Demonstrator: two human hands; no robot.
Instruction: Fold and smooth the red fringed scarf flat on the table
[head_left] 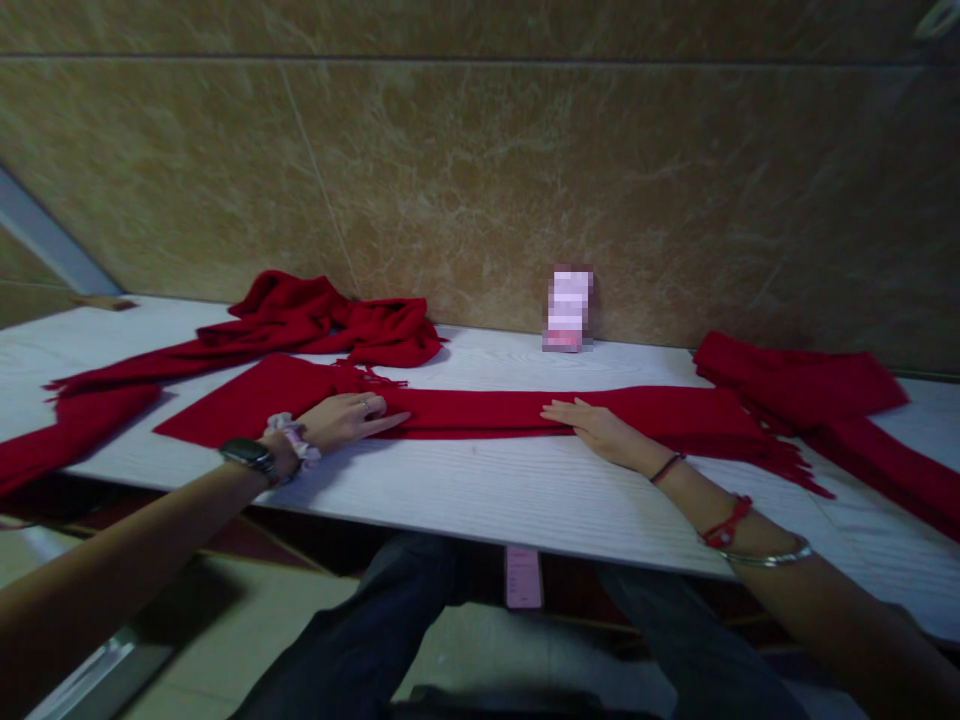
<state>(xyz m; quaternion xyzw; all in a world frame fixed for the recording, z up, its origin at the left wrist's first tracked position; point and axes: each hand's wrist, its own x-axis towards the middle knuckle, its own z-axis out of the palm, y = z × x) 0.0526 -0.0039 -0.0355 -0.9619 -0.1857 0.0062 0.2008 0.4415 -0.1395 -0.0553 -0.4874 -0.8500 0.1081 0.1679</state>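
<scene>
A long red scarf (480, 412) lies folded into a narrow band across the table, fringed at its right end. My left hand (345, 418) rests flat on its left part, fingers stretched out and pointing right. Farther right, my right hand (600, 428) lies on the same scarf with fingers extended to the left. Neither hand grips the cloth. To the left of the band the fabric widens into a broader flap, with some fringe near its upper edge.
A rumpled red scarf (322, 320) lies at the back left. Another red scarf (802, 385), folded, is at the right. A phone-like object, blurred out (568, 310), leans against the tiled wall (480, 190). The white table (465, 480) ends just before my legs; a pink-screened phone (523, 577) shows below its edge.
</scene>
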